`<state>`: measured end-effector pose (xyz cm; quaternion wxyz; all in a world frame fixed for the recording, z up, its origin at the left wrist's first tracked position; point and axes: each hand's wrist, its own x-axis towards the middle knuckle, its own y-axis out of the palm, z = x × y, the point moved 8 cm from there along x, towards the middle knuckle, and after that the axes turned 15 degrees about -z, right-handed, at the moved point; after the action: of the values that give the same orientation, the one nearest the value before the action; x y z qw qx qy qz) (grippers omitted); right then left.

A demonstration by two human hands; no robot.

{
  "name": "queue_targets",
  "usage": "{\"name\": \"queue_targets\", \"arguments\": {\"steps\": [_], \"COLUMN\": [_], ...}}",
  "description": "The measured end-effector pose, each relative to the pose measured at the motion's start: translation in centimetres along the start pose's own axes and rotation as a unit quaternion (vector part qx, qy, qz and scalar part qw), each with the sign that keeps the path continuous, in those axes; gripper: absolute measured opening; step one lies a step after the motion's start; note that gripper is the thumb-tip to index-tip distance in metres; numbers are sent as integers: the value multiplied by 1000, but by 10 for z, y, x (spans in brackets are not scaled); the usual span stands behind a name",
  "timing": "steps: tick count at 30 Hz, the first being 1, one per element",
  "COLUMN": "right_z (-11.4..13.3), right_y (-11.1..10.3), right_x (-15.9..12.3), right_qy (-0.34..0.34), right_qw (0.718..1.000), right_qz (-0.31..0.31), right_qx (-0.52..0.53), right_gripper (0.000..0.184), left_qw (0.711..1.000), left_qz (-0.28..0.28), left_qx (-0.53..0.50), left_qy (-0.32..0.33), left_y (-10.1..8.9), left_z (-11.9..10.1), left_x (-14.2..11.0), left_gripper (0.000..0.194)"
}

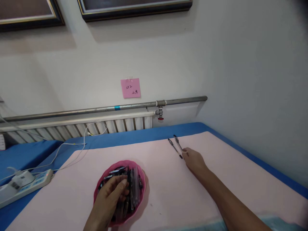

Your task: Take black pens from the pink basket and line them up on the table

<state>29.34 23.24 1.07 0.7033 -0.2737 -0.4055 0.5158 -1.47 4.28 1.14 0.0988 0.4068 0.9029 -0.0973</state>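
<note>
My right hand [193, 159] is out over the pink sheet with its fingers closed on the lower end of a pen [178, 142]. That pen has a clear barrel and a black cap. Just left of it, a second pen [175, 148] lies on the sheet, slanting nearly parallel. My left hand [112, 194] is above a pink basket [143, 195] full of pens and clear tubes [135, 184]. Its fingers are curled, thumb against forefinger; whatever is between them, if anything, cannot be made out.
Pink sheet [158, 186] covers a blue table [158, 131]. A white power strip [36, 185] with plugs and white cables sits at the left. Behind the table are a radiator [130, 124], a metal pipe [96, 110] and a wall with a pink note [130, 88].
</note>
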Motion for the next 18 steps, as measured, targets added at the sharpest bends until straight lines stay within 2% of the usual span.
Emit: {"name": "queue_targets", "arguments": {"steps": [7,11,15,18], "right_z": [-4,-4,-3,0], "right_y": [20,22,22,22], "right_x": [6,6,6,7], "right_qy": [-37,-55,-69,-79], "right_qw": [994,991,989,990], "right_qz": [36,35,22,11], "right_qx": [-94,-119,-127,-120], "right_gripper": [25,25,24,24], "left_qw": [999,998,997,997], "left_qz": [9,-9,30,21], "left_qx": [21,28,45,48], "left_qy": [26,63,50,49], "left_y": [5,5,8,3], "left_z": [0,-1,3,0], "left_x": [-1,-1,1,2], "left_gripper": [37,32,34,36]}}
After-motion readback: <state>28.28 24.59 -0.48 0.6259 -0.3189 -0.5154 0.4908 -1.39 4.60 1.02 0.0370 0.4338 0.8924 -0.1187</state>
